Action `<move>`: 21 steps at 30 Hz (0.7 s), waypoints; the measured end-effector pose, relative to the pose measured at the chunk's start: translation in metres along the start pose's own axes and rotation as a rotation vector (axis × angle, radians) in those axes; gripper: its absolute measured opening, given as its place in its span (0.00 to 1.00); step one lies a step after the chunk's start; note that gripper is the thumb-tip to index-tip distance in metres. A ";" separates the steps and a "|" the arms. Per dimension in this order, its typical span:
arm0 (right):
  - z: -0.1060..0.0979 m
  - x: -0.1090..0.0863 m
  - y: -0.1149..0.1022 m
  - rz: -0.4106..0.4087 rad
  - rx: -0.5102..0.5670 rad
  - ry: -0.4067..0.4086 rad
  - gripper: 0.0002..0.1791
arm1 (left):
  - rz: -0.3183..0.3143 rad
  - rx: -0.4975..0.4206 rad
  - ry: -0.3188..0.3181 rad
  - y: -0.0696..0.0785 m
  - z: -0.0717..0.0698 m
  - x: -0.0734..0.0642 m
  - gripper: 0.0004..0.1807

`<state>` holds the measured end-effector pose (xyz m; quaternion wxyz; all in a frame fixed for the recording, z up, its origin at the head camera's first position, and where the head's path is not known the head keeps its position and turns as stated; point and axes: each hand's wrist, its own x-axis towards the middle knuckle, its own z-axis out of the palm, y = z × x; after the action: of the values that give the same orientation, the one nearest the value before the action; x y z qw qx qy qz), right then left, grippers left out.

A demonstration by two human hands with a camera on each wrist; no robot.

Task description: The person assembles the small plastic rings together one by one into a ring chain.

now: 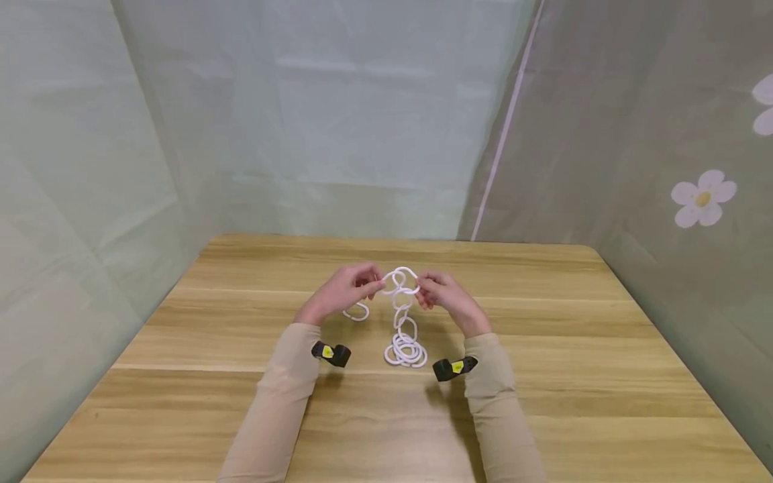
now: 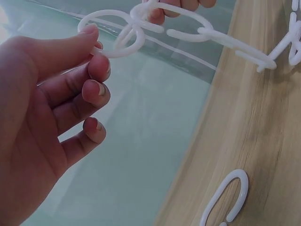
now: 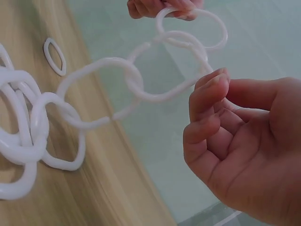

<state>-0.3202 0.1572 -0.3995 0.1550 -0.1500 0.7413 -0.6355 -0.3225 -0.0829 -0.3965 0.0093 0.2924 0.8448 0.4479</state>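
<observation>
Thumb and forefinger of my left hand (image 1: 345, 290) pinch the left side of a white plastic chain link (image 2: 106, 13). That link passes through the link (image 3: 162, 98) that my right hand (image 1: 449, 298) pinches by its right end between thumb and forefinger. From the right hand's link, a white chain (image 1: 396, 322) of open-sided oval links hangs down, and its lower links lie in a pile (image 1: 406, 359) on the table. A loose white link (image 1: 366, 311) with a gap in its side lies below the left hand, apart from the chain.
The wood-grain table (image 1: 580, 376) carries the chain pile and the loose link. Pale fabric walls (image 1: 362, 134) stand behind it and at both sides, with flowers (image 1: 703, 199) printed on the right one. Black cameras (image 1: 332, 354) are strapped to both wrists.
</observation>
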 end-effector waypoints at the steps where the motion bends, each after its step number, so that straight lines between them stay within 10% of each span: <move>1: 0.000 0.000 0.001 -0.002 0.011 -0.004 0.09 | 0.005 0.004 0.002 0.000 0.000 0.000 0.07; 21: 0.000 0.001 -0.001 -0.011 0.013 -0.030 0.10 | -0.011 0.014 0.011 0.003 -0.001 0.000 0.06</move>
<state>-0.3211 0.1563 -0.3986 0.1638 -0.1627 0.7339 -0.6389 -0.3215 -0.0820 -0.3939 0.0049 0.2855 0.8495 0.4436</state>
